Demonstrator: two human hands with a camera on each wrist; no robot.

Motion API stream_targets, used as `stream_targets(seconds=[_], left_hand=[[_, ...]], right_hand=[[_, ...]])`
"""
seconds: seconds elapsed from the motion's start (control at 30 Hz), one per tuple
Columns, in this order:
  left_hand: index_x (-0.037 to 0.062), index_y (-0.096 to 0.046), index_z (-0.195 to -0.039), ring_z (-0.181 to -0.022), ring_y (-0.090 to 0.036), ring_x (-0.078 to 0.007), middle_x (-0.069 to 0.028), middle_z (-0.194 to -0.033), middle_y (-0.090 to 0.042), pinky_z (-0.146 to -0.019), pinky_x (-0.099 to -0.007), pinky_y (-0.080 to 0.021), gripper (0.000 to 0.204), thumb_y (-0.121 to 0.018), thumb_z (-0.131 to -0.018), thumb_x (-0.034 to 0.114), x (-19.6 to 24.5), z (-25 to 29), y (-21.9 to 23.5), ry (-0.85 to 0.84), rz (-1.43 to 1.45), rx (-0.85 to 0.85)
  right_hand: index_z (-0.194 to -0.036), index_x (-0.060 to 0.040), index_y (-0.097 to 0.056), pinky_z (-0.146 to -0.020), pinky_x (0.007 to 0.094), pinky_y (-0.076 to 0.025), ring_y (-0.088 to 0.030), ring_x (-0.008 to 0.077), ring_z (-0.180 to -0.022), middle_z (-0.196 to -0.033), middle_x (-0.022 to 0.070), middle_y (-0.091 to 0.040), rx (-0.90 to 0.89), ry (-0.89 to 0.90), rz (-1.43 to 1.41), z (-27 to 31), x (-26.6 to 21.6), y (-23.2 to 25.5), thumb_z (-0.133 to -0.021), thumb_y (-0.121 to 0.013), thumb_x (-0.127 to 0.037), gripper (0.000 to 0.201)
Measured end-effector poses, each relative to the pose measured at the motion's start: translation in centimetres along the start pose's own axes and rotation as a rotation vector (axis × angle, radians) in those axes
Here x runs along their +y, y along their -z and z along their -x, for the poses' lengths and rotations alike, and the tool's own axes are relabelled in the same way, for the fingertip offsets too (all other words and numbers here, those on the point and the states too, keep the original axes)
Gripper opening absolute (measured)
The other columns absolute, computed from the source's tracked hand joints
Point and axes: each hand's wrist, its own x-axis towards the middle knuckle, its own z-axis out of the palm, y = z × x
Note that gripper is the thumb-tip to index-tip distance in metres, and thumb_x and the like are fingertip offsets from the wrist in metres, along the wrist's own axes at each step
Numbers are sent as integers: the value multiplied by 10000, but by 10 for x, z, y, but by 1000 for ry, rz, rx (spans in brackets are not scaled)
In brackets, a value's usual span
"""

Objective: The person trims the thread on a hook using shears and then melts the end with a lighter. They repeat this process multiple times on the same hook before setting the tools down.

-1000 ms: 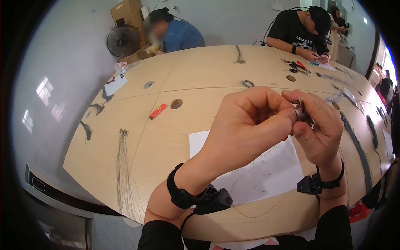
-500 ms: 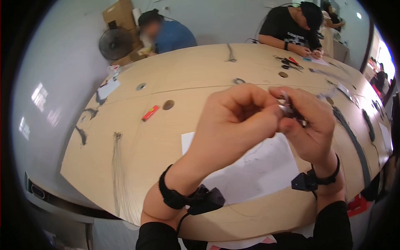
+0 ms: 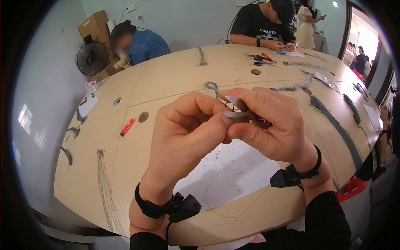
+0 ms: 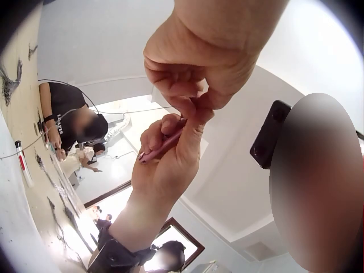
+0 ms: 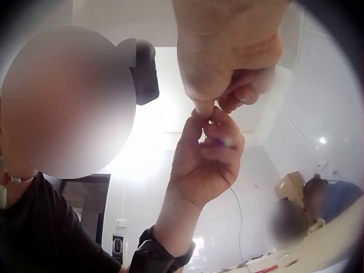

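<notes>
Above a white paper sheet [image 3: 246, 171], the right hand [image 3: 277, 121] gripped a pink-and-silver metal tool [image 4: 163, 145] in curled fingers; the left hand [image 3: 183, 135], fingertips closed together, pinched what was probably a thin dark thread [image 3: 233, 108]. The apparent step, close fingertip work, next called for a steady pinch.

a hand could pass between the red stick [image 3: 127, 127] and the left hand [image 3: 187, 135]; the right hand [image 3: 273, 125] blocks the middle, a grey bundle [image 3: 338, 127] lies beyond it, and a loose thread [image 3: 207, 191] crosses the paper [image 3: 237, 171].

Red lighter-like stick [image 3: 127, 127], white paper [image 3: 233, 175]
</notes>
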Motion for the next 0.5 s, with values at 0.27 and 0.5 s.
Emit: stream_targets(seconds=[0.27,0.5], left_hand=[[-19,-512,-753,-613,-512,-73,-49,-685,-548,-534,-177,-405,28,-516,-742,6,3,1,1,16,-18,-32],[-15,-512,-744,-605,-506,-62,-38,-679,-546,-527,-170,-398,17,-517,-732,-5,4,1,1,1,-39,-33]], right_hand=[[-893,-15,-548,-440,240,-383,-485,170,-493,-617,56,-525,4,45,1,2,3,-2,-680,-631,-229,313],[-899,-20,-553,-457,247,-399,-509,185,-520,-642,61,-541,46,103,-7,3,5,-5,-692,-618,-217,293]])
